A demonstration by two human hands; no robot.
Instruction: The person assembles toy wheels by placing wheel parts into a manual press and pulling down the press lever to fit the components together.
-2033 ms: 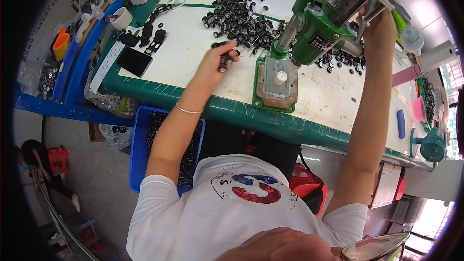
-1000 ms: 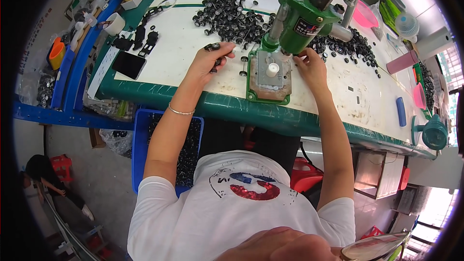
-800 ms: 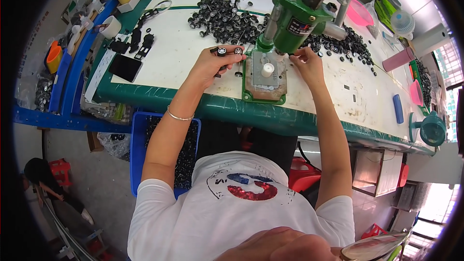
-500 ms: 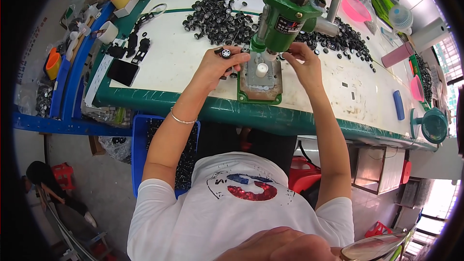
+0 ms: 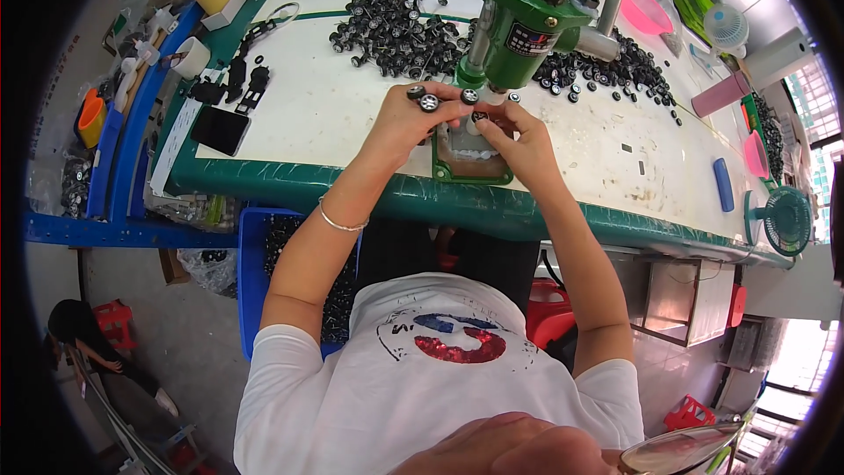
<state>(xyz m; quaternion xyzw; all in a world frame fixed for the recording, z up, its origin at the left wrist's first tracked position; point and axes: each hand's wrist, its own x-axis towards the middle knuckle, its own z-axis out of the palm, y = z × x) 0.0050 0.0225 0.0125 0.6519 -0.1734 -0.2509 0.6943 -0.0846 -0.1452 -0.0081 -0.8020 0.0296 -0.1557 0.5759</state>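
Observation:
My left hand (image 5: pixel 406 127) is closed around several small toy wheels; one black wheel with a silver hub (image 5: pixel 429 103) shows on top of the fingers. Another wheel (image 5: pixel 469 97) sits at its fingertips. My right hand (image 5: pixel 525 142) pinches a small black wheel (image 5: pixel 479 116) close beside it, and the fingertips of both hands nearly meet. The hands are in front of a green bench press (image 5: pixel 519 31), over its base plate (image 5: pixel 475 171). They partly cover the white post on that base. A further wheel (image 5: pixel 513 98) shows just behind my right fingers.
Heaps of black wheels on axles (image 5: pixel 396 31) lie behind the press and to its right (image 5: pixel 615 70). At left are a phone (image 5: pixel 221 130) and black plastic parts (image 5: pixel 255 88). A blue bin (image 5: pixel 251 299) stands below the green table edge (image 5: pixel 334 186). A person (image 5: pixel 97 347) is at lower left.
My right hand has moved left and toward me, bringing a wheel up to my left hand. The left hand has shifted slightly right. Both now cover the white post.

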